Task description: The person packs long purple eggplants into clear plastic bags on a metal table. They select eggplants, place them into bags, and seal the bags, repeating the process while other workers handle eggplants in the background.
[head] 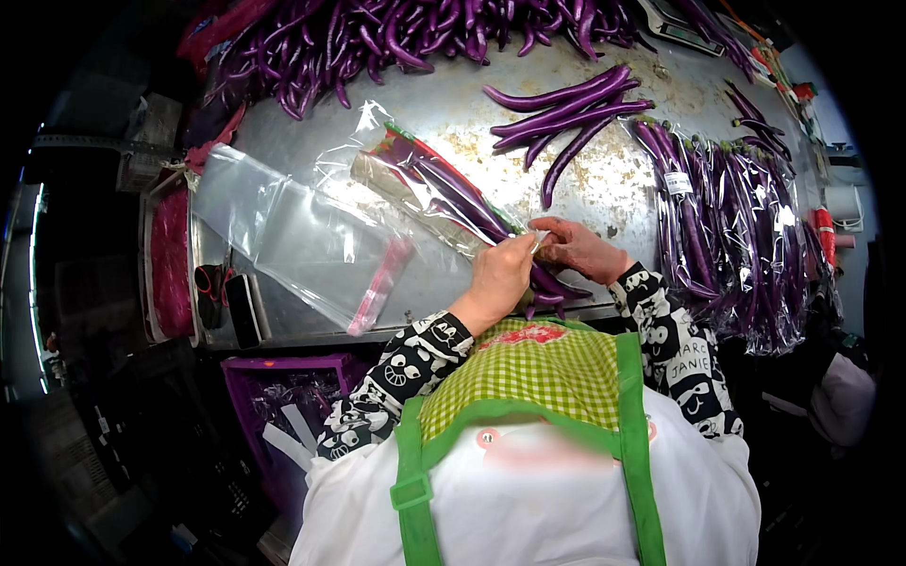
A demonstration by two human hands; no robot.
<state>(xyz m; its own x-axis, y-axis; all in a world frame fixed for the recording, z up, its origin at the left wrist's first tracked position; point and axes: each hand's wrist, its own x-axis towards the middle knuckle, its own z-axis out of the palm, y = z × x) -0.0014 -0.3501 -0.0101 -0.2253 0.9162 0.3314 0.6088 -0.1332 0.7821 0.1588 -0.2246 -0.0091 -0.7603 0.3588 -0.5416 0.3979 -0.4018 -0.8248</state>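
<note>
Several long purple eggplants lie slantwise in a clear plastic bag with red and green printed edges, in front of me. My left hand is closed on the bag's near end, its fingertips pinching the film. Beside it on the right, my right hand grips the same end, its fingers bent close to the left ones. Eggplant ends stick out below my hands. To the left lies a stack of flat, clear plastic bags with a pink band. Loose eggplants rest on the metal table beyond my hands.
A large eggplant heap covers the far side. Bagged eggplants lie at the right. Scissors and a phone lie at the left edge, near a pink-filled tray. A purple crate stands below; a scale is far right.
</note>
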